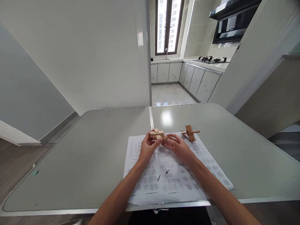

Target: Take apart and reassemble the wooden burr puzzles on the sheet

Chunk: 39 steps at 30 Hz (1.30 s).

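Pale wooden puzzle pieces (157,133) are gathered between my two hands, above the far part of a printed sheet. My left hand (148,146) is closed around them from the left, thumb toward the front. From the other side, my right hand (176,143) pinches a darker wooden piece (165,138) against the pale ones. Fingers hide part of the pieces, so how they lock together cannot be made out. The white instruction sheet (168,190), covered in small line diagrams, lies flat under both hands and forearms.
Right of my hands, a brown wooden assembly (190,133) with a crossing rod rests at the sheet's far right edge. The grey-green table (89,162) has a metal rim and a centre seam. A small green bit (35,172) lies near its left edge.
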### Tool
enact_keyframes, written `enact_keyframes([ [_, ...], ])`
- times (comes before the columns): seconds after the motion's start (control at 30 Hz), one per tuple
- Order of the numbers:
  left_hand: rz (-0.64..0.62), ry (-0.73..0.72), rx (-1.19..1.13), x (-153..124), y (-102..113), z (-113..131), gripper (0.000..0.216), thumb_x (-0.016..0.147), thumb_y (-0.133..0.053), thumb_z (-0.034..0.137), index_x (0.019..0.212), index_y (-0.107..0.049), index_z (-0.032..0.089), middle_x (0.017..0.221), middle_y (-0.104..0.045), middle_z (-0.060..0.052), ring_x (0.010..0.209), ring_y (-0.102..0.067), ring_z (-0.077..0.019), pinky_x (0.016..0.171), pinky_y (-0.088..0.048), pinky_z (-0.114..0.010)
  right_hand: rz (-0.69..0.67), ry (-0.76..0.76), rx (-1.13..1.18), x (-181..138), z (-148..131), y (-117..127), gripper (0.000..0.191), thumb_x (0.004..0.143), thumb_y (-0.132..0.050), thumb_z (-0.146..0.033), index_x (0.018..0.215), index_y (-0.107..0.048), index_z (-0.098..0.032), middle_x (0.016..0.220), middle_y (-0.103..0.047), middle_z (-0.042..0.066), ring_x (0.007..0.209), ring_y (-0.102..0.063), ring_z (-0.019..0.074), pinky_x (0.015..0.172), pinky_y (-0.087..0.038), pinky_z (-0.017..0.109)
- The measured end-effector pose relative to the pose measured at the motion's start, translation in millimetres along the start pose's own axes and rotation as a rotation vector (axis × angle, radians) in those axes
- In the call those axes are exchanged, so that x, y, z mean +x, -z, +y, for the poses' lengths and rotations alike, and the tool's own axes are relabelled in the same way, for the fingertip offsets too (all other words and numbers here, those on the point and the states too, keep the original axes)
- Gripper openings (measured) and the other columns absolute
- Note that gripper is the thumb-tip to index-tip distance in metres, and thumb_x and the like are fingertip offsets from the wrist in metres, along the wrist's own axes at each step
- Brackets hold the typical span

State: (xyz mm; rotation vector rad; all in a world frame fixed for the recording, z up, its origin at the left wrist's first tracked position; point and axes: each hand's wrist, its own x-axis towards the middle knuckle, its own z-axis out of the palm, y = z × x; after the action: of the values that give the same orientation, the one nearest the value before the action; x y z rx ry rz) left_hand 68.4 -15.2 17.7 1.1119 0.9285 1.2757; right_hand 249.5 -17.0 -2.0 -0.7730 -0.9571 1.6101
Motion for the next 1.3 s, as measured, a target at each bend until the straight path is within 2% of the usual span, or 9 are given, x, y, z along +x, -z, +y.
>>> enact_keyframes([
  [0.1,-0.005,0.013,-0.005,0,0,-1,0.066,0.076,-0.088,0.039,0.135,-0.061,0.024,0.125,-0.071,-0.009,0.114,-0.066,-0.0243,0.096,-0.054,-0.034,-0.037,-0.045,0.074,0,-3,1,0.044,0.081,-0.084,-0.040,0.119,-0.067,-0.024,0.119,-0.077,0.010,0.118,-0.071,0.0301,0.114,-0.050,0.052],
  [0.2,-0.004,0.016,0.009,0,0,-2,0.067,0.075,-0.089,0.038,0.134,-0.061,0.024,0.125,-0.070,-0.009,0.113,-0.066,-0.0244,0.096,-0.053,-0.035,-0.089,-0.055,0.077,-1,-6,3,0.044,0.083,-0.081,-0.040,0.121,-0.069,-0.022,0.124,-0.075,0.010,0.123,-0.068,0.0294,0.119,-0.045,0.050],
  [0.3,-0.001,0.003,0.029,0,-1,-2,0.066,0.074,-0.089,0.037,0.133,-0.062,0.025,0.123,-0.070,-0.008,0.111,-0.067,-0.0234,0.096,-0.052,-0.034,-0.112,-0.044,0.023,-1,-7,5,0.048,0.084,-0.076,-0.046,0.125,-0.070,-0.022,0.132,-0.071,0.010,0.129,-0.064,0.0299,0.119,-0.044,0.050],
  [0.4,-0.012,-0.004,0.044,-1,-1,-1,0.067,0.074,-0.089,0.037,0.134,-0.062,0.025,0.124,-0.070,-0.007,0.109,-0.067,-0.0225,0.096,-0.052,-0.033,-0.143,-0.056,-0.059,-2,-8,5,0.060,0.085,-0.070,-0.053,0.134,-0.067,-0.020,0.141,-0.066,0.013,0.133,-0.060,0.0319,0.117,-0.045,0.052],
  [0.5,-0.040,-0.001,0.050,-1,-1,0,0.067,0.075,-0.089,0.037,0.135,-0.062,0.025,0.123,-0.070,-0.008,0.110,-0.066,-0.0223,0.097,-0.051,-0.034,-0.193,-0.090,-0.082,-2,-11,3,0.063,0.087,-0.064,-0.054,0.139,-0.064,-0.018,0.143,-0.064,0.013,0.135,-0.058,0.0319,0.118,-0.044,0.052],
  [0.63,-0.062,-0.001,0.051,-1,-2,0,0.067,0.075,-0.088,0.037,0.135,-0.061,0.025,0.122,-0.070,-0.009,0.109,-0.066,-0.0226,0.096,-0.052,-0.034,-0.274,-0.116,-0.032,-4,-16,-2,0.057,0.089,-0.060,-0.050,0.136,-0.065,-0.019,0.141,-0.066,0.012,0.132,-0.061,0.0309,0.118,-0.043,0.051],
  [0.83,-0.062,-0.010,0.079,-2,-1,0,0.068,0.074,-0.089,0.036,0.136,-0.061,0.026,0.121,-0.071,-0.007,0.106,-0.066,-0.0215,0.095,-0.051,-0.033,-0.216,-0.073,-0.036,-5,-14,-2,0.053,0.086,-0.067,-0.048,0.132,-0.068,-0.020,0.130,-0.072,0.013,0.130,-0.062,0.0328,0.116,-0.044,0.053],
  [1.03,-0.088,-0.041,0.140,-3,-3,2,0.066,0.072,-0.090,0.035,0.132,-0.064,0.026,0.122,-0.070,-0.008,0.101,-0.066,-0.0208,0.090,-0.051,-0.032,-0.241,-0.045,-0.059,-2,-10,-2,0.046,0.094,-0.058,-0.061,0.120,-0.073,-0.025,0.127,-0.073,0.011,0.124,-0.065,0.0308,0.108,-0.051,0.050],
  [1.3,-0.093,-0.095,0.249,-4,-3,-1,0.068,0.074,-0.089,0.036,0.136,-0.062,0.030,0.123,-0.069,-0.007,0.099,-0.064,-0.0190,0.092,-0.050,-0.032,-0.204,-0.043,-0.107,1,-2,3,0.053,0.092,-0.061,-0.069,0.115,-0.075,-0.025,0.121,-0.074,0.011,0.123,-0.065,0.0314,0.111,-0.049,0.051],
])
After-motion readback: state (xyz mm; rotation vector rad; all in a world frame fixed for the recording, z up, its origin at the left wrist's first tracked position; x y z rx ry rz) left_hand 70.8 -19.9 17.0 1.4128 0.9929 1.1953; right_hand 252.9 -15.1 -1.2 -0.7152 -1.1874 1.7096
